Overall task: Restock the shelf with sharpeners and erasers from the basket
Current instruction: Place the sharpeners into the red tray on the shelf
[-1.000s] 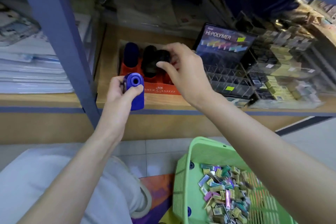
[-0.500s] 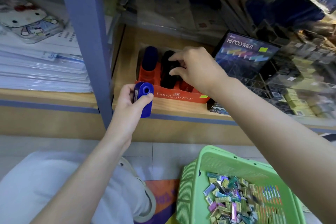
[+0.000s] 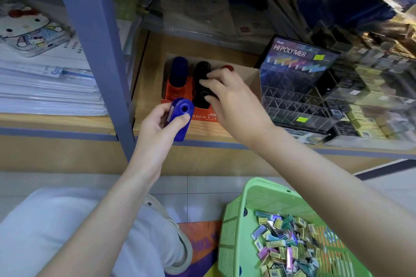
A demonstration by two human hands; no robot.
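Observation:
An orange display box (image 3: 177, 93) stands on the wooden shelf (image 3: 148, 87). It holds a blue sharpener (image 3: 179, 71), black sharpeners (image 3: 201, 69) and a red one (image 3: 227, 67). My right hand (image 3: 234, 101) is over the box, its fingers pinching a black sharpener (image 3: 203, 96) in the front row. My left hand (image 3: 157, 123) grips a blue sharpener (image 3: 180, 117) just in front of the box. A green basket (image 3: 234, 231) on the floor at the lower right holds several small wrapped erasers (image 3: 283, 245).
A blue shelf post (image 3: 96, 51) rises left of the box. A black eraser display (image 3: 299, 78) stands to the right, with small boxes (image 3: 369, 105) beyond it. Stacked papers (image 3: 45, 87) fill the left shelf. My knee (image 3: 67, 231) is at the lower left.
My right hand has gone down from the back of the box to its front row with the black sharpener. My left hand has kept the blue sharpener just in front of the box.

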